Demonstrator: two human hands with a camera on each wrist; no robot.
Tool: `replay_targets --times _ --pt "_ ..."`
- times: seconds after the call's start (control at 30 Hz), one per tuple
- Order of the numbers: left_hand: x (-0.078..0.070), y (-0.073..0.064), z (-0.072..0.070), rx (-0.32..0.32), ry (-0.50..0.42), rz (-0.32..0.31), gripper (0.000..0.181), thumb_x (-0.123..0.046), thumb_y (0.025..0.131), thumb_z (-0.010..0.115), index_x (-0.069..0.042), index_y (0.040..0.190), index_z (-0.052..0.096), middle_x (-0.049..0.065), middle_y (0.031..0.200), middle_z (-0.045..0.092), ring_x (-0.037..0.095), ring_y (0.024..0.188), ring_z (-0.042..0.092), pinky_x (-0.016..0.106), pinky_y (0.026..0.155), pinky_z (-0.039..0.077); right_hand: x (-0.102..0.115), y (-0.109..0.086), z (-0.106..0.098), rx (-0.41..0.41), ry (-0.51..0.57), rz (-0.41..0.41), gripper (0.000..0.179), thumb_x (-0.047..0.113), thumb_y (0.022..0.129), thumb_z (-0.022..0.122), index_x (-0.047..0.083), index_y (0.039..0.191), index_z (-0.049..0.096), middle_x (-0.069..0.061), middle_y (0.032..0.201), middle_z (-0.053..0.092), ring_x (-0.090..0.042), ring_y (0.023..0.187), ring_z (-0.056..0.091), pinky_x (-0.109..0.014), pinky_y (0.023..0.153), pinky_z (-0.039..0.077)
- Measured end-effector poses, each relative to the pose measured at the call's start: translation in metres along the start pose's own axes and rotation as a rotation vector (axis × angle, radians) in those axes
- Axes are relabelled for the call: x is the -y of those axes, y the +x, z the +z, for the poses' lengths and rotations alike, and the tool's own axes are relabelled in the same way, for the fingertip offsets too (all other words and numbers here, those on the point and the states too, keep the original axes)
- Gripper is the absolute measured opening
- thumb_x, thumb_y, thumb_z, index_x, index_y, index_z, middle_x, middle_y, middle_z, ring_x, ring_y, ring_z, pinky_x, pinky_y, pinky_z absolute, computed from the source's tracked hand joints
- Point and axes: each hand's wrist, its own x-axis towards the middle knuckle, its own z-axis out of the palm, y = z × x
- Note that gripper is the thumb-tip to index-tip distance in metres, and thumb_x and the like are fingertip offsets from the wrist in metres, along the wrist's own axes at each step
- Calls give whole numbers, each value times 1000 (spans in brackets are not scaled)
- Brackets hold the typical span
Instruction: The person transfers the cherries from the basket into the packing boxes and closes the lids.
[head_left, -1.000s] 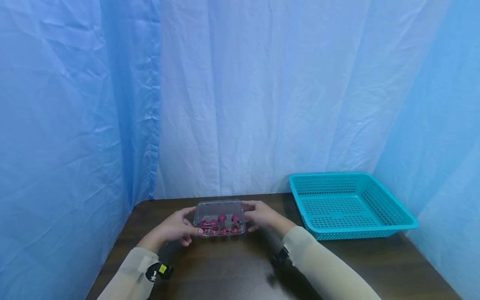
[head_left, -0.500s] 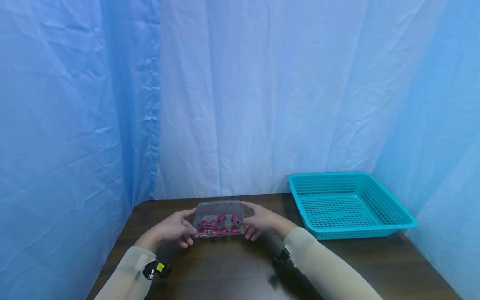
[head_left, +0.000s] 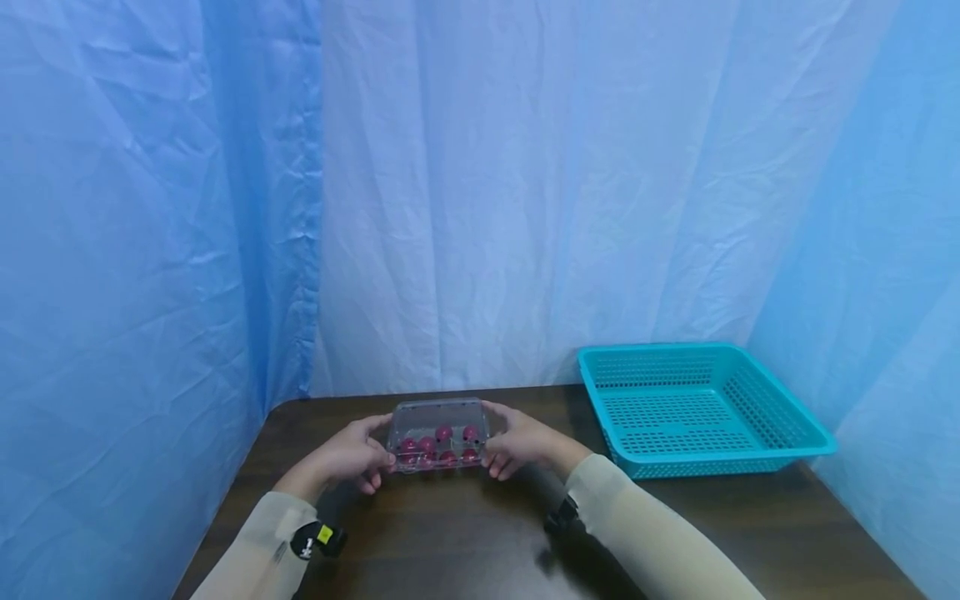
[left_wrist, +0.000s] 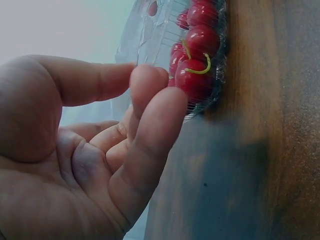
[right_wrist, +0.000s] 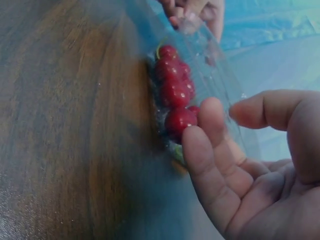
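A clear plastic clamshell box stands near the table's back edge in the head view, its lid down over several red cherries. On the box's left end, my left hand holds the side with thumb and fingers. My right hand grips the opposite end in the same way. Green stems show on some cherries in the left wrist view, where the fingertips meet the box's edge. From the right wrist, a row of cherries is seen through the plastic, beyond the fingertips. The far side of the box is hidden.
A turquoise perforated basket sits at the right of the dark wooden table, with nothing seen inside. Pale blue curtains hang behind and along both sides of the table.
The fingers of both hands have shifted on the ends of the box; the left thumb has drawn back from its front corner, and the right fingers are more curled. The box has hardly moved.
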Motion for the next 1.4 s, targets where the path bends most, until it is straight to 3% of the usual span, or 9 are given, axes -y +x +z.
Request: replay_targets --times 0.3,0.57,0.97,1.17,1.4 --pt "-4 -2 1 -24 -3 26 90 0 101 74 -10 179 30 18 93 78 22 61 64 37 59 65 7 -2 7 -34 -24 -16 98 4 101 74 19 183 22 -19 95 81 -23 71 76 -40 70 71" --pt "-2 4 0 -54 -20 15 85 0 103 73 -14 178 34 16 92 76 21 60 59 36 61 65 11 -4 10 -81 -35 -6 95 5 102 75 21 182 25 -20 96 80 -26 72 76 -40 71 71" --pt "5 3 2 -42 -42 -7 87 -1 103 72 -13 178 32 18 94 75 21 60 61 37 59 67 -1 1 15 -91 -15 4 97 8 102 76 24 182 25 -19 96 80 -26 71 77 -39 68 71" --pt "1 -7 -5 -26 25 -17 87 -15 105 76 -11 179 30 15 111 80 29 80 74 43 66 69 -3 -2 15 -93 -20 18 99 11 101 78 26 182 24 -19 97 79 -29 75 77 -39 65 69" --pt "-11 -14 -16 -94 154 31 79 -32 109 77 -4 173 40 19 126 78 28 97 78 50 75 71 5 -11 9 -128 -125 29 93 16 102 81 23 180 31 -18 99 79 -33 81 80 -42 69 71"
